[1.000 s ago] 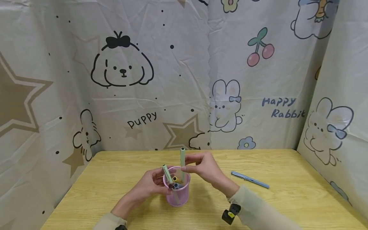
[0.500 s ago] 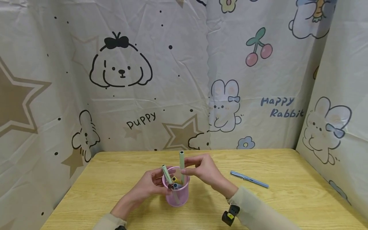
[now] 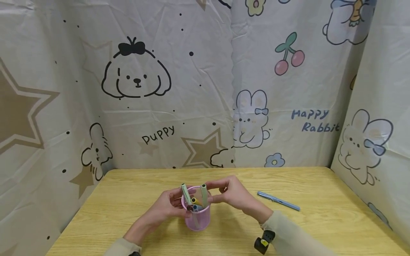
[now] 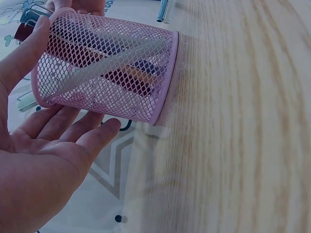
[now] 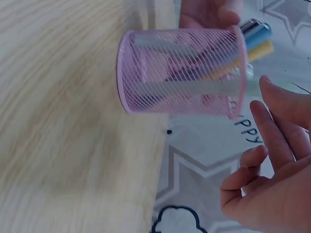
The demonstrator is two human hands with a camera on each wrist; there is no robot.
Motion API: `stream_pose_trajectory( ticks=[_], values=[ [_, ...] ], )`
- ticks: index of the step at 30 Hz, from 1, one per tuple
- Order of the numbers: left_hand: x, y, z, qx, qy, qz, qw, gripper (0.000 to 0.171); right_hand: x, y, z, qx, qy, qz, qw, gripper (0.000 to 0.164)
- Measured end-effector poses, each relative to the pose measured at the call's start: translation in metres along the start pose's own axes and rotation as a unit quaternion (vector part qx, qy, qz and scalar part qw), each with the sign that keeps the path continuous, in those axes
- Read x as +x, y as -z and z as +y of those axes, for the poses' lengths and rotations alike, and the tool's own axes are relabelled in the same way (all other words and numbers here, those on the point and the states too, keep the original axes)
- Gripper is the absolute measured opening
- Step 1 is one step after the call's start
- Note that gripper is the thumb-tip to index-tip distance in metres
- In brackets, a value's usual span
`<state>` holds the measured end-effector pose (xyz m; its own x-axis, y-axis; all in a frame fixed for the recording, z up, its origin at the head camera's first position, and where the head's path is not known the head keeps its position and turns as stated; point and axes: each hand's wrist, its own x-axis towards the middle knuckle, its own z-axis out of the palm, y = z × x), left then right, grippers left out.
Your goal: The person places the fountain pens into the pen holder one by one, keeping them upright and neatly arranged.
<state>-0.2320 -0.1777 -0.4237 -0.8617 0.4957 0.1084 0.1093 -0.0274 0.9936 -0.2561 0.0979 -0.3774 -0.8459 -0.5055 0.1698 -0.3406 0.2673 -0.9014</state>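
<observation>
A pink mesh pen holder point(image 3: 197, 220) stands on the table, with several pens inside. My left hand point(image 3: 164, 206) grips it near the rim, the thumb on the near side and the fingers on the far side. In the left wrist view the thumb point(image 4: 24, 58) and the fingers lie on opposite sides of the mesh. A pale green pen point(image 3: 204, 195) stands at the right inside the holder, its lower end near the bottom. The right hand point(image 3: 235, 195) is beside its top, fingertips right at the pen, thumb just to its right. Another green pen point(image 3: 185, 193) leans left.
A yellow pen point(image 5: 262, 50) and a blue pen point(image 5: 257, 34) stick out of the holder, with a dark one beside them. On the table point(image 3: 128, 185), to the right, lies a blue pen with a clip point(image 3: 278, 200). A printed curtain point(image 3: 205, 71) surrounds the back and sides.
The right hand has lowered the pale green pen into the holder; its thumb has moved slightly right, off the pen. The left hand and the holder have stayed in place.
</observation>
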Motion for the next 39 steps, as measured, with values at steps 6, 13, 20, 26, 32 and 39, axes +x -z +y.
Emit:
stream_pose_trajectory(
  ticks=[6, 13, 20, 26, 32, 39],
  values=[
    [0.0, 0.0, 0.0, -0.007, 0.001, 0.006, 1.0, 0.082, -0.016, 0.026, -0.001, -0.024, 0.006, 0.009, 1.0, 0.029],
    [0.0, 0.001, 0.0, -0.011, 0.003, 0.003, 0.9999, 0.083, -0.038, 0.064, 0.015, -0.105, -0.006, 0.043, 0.994, 0.02],
    [0.001, 0.001, -0.002, -0.011, 0.002, 0.003, 0.9999, 0.083, -0.06, 0.102, 0.039, -0.195, -0.043, 0.065, 0.978, 0.019],
    [-0.001, 0.001, -0.001, -0.006, 0.005, 0.005, 1.0, 0.081, -0.074, 0.126, 0.061, -0.268, -0.047, 0.065, 0.96, 0.022],
    [-0.001, 0.0, -0.001, -0.006, 0.007, 0.003, 1.0, 0.082, -0.081, 0.143, 0.075, -0.293, -0.056, 0.048, 0.953, 0.027],
    [0.0, 0.0, -0.002, -0.009, 0.005, 0.003, 0.9999, 0.084, -0.083, 0.153, 0.087, -0.282, -0.063, 0.032, 0.957, 0.03]
  ],
)
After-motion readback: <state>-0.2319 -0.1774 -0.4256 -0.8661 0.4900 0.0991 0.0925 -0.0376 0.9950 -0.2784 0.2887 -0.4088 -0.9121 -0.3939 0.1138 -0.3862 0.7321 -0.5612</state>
